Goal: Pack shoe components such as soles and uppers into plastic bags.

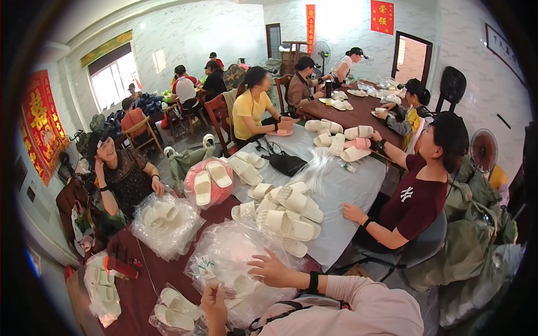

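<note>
My right hand (273, 269) lies over a pile of clear plastic bags (216, 250) at the table's near edge, its fingers stretched out and apart. Low in front of me, my left hand (214, 307) is closed in a pinch at the edge of the clear plastic. Pale shapes show blurred through the bags under my hands. Just beyond the right hand lies a heap of cream slippers (288, 215). A pair of cream slippers (177, 308) in clear wrapping rests to the left of my left hand.
A red bottle (120, 267) and wrapped slippers (103, 291) lie at the left. Slippers on a pink round thing (212, 182) sit farther back. A black bag (284, 162) is on the grey-covered table (358, 193). People sit around; a person in maroon (412, 196) is at the right.
</note>
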The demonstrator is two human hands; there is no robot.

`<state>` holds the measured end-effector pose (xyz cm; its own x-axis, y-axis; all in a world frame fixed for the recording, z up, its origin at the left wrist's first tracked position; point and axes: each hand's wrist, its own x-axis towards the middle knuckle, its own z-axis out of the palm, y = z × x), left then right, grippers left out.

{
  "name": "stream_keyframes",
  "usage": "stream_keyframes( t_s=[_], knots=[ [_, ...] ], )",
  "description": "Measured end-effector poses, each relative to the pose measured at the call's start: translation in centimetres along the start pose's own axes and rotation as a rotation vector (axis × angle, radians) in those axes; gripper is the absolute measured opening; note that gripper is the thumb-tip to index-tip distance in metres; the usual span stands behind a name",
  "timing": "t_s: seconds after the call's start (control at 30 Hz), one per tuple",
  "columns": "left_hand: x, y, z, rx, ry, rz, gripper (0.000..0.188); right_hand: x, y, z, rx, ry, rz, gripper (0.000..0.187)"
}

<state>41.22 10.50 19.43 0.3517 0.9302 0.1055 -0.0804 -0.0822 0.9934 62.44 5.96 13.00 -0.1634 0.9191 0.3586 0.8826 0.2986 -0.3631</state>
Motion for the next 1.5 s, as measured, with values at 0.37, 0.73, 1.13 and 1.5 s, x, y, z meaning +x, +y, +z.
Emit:
stream_keyframes(
  t_s=[0.37,0.73,1.13,1.5],
  knots=[
    [0.0,0.8,-0.6,-0.038,0.062,0.018,0.007,1.9,-0.7,-3.3,0.164,0.302,-0.054,0.011],
    [0.0,1.9,-0.2,-0.084,0.029,0.081,0.007,2.2,-0.9,-5.1,0.115,0.443,-0.022,0.012],
    [0.3,1.0,-0.9,0.65,0.02,0.423,0.089,3.4,-2.1,-7.5,0.215,0.536,-0.096,0.012],
    [1.2,-2.3,-3.5,0.732,-0.378,0.435,0.023,3.9,-1.7,-4.8,0.374,0.139,-0.255,0.024]
  ],
)
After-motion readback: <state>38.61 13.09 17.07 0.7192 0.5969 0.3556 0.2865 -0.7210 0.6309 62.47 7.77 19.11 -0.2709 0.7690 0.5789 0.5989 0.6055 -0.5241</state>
